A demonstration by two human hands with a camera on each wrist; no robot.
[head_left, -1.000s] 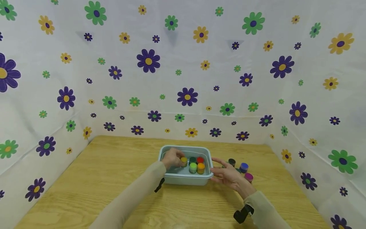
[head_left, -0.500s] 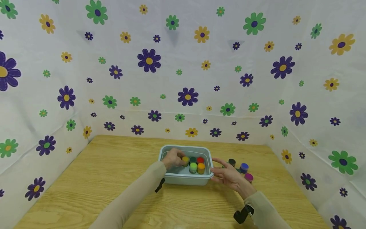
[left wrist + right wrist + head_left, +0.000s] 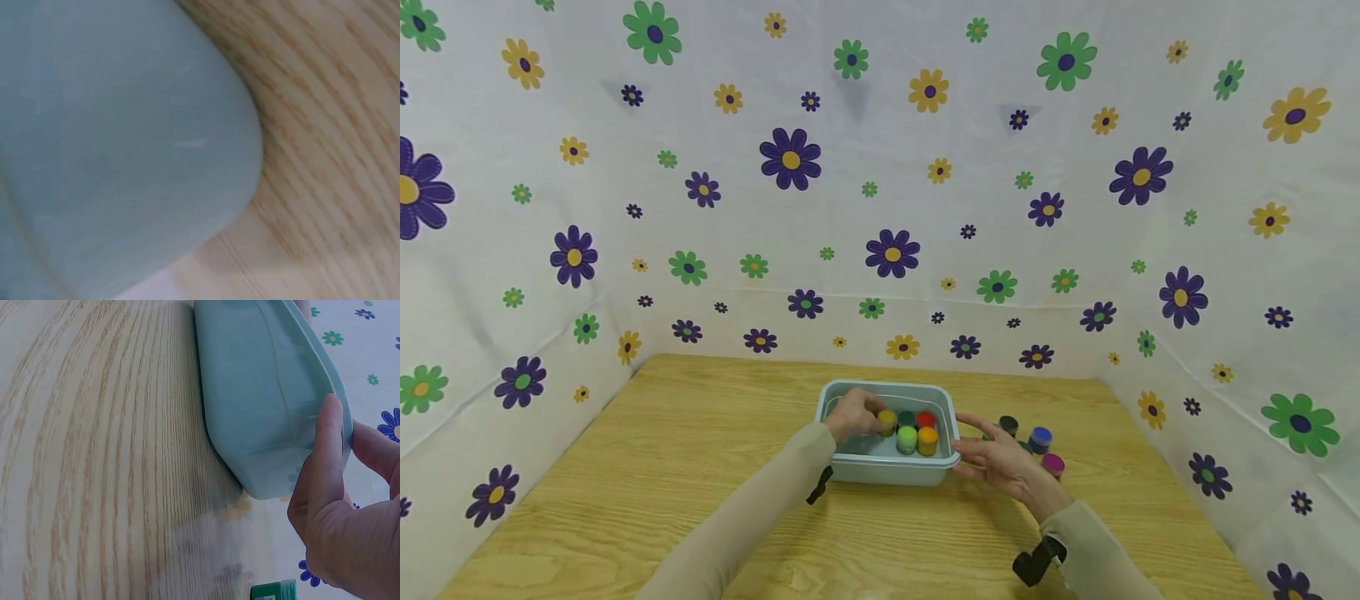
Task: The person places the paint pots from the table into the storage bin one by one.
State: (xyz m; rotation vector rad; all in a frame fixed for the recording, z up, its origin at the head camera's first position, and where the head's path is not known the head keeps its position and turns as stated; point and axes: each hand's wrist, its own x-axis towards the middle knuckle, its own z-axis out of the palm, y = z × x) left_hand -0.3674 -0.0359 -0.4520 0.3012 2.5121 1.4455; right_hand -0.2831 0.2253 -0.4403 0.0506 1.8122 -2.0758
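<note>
A pale blue plastic tub (image 3: 887, 475) stands on the wooden table. My left hand (image 3: 853, 414) reaches into it and holds a yellow-lidded paint jar (image 3: 887, 422) with the fingertips. Close beside that jar, inside the tub, are dark green (image 3: 906, 419), red (image 3: 926, 420), light green (image 3: 907, 440) and orange (image 3: 927, 441) paint jars. At the tub's right end my right hand (image 3: 996, 460) grips the rim near the corner. In the right wrist view its fingers (image 3: 328, 444) lie at the rim and against the outer wall. Only the tub's outside shows in the left wrist view.
Right of the tub, behind my right hand, stand several more jars: a black one (image 3: 1008, 426), a blue one (image 3: 1040, 439) and a magenta one (image 3: 1052, 465). A green jar (image 3: 274, 590) shows in the right wrist view. Flower-patterned white cloth (image 3: 850, 208) walls surround the table.
My left hand has shifted the yellow jar slightly right, up to the other jars in the tub. My right hand keeps its place at the rim.
</note>
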